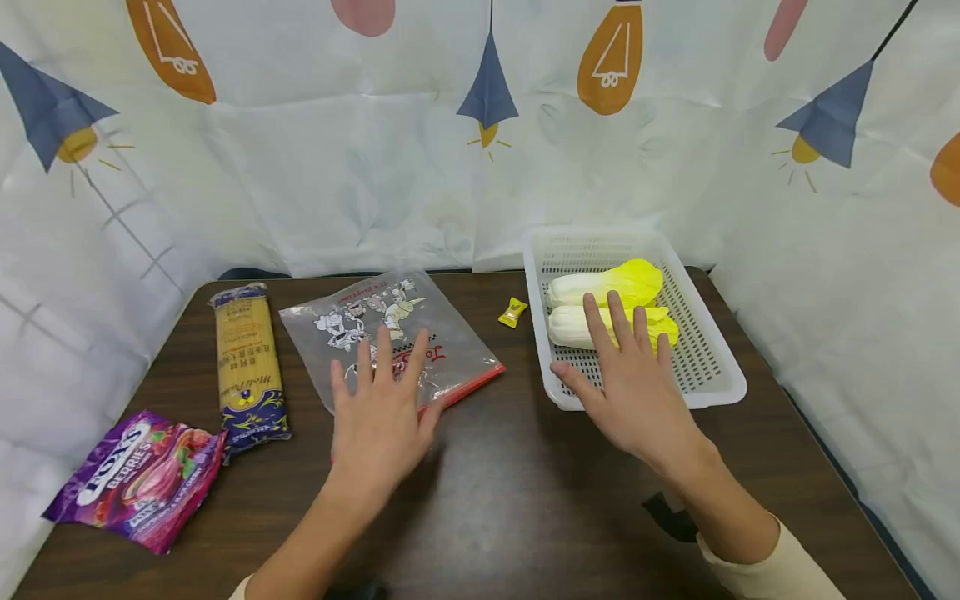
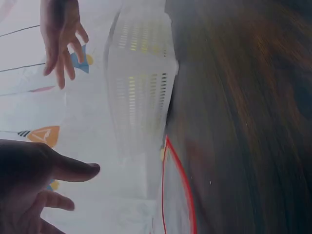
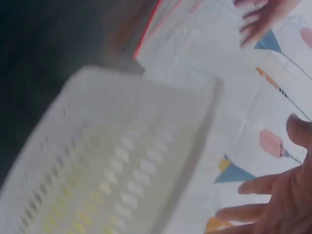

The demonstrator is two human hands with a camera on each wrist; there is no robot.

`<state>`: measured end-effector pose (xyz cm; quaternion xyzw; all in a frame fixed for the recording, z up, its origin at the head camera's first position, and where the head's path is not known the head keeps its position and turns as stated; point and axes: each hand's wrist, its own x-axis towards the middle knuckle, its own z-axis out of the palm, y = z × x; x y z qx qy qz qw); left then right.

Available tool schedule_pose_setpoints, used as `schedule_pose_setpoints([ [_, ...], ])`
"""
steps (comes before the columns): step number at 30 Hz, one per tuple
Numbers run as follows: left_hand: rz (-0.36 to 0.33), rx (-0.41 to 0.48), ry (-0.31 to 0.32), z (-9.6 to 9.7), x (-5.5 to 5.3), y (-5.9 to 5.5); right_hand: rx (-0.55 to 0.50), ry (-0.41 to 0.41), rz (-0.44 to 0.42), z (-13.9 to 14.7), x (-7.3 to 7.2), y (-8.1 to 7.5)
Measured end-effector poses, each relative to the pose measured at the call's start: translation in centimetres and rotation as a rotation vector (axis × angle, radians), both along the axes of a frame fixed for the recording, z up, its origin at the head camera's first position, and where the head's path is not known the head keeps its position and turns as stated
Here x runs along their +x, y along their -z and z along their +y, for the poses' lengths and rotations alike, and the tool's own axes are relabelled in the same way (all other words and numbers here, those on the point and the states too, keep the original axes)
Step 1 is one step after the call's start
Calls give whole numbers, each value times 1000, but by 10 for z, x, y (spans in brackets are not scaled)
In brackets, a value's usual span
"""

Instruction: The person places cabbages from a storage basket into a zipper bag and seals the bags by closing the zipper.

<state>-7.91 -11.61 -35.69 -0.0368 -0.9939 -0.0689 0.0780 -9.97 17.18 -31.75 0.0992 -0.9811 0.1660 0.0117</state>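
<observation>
With its fingers spread, my left hand (image 1: 378,425) hovers over the near part of a clear zip bag (image 1: 457,333), which has cartoon figures and a red zip edge. In the left wrist view that red edge of the bag (image 2: 184,178) rises below the thumb. My right hand (image 1: 641,396), also spread and holding nothing, hangs above the near left side of a white perforated basket (image 1: 712,367). Two cabbages (image 1: 637,283) with white stalks and yellow leaves lie in the basket; the fingers overlap the nearer one. The right wrist view shows the basket's slotted wall (image 3: 122,161) beside the hand.
A small yellow wrapped candy (image 1: 513,312) lies between bag and basket. On the left are a pack of spaghetti (image 1: 251,367) and a purple candy bag (image 1: 142,479), touching at their edges. A printed white curtain (image 1: 360,183) stands behind the dark wooden table (image 1: 517,517).
</observation>
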Motion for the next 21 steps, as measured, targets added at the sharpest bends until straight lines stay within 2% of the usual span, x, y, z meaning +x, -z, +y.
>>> schedule_pose_setpoints([
  [7, -69, -27, 18, -21, 5, 1, 61, -58, 7, 22, -13, -28],
  [11, -100, -33, 20, -33, 9, 3, 95, -78, -40, 31, -20, -43],
  [16, -147, 2, -3, -41, 9, 12, 130, -79, -93, 39, -30, -57],
  [21, -192, 55, -41, -46, 9, 24, 192, -100, -121, 47, -46, -66],
])
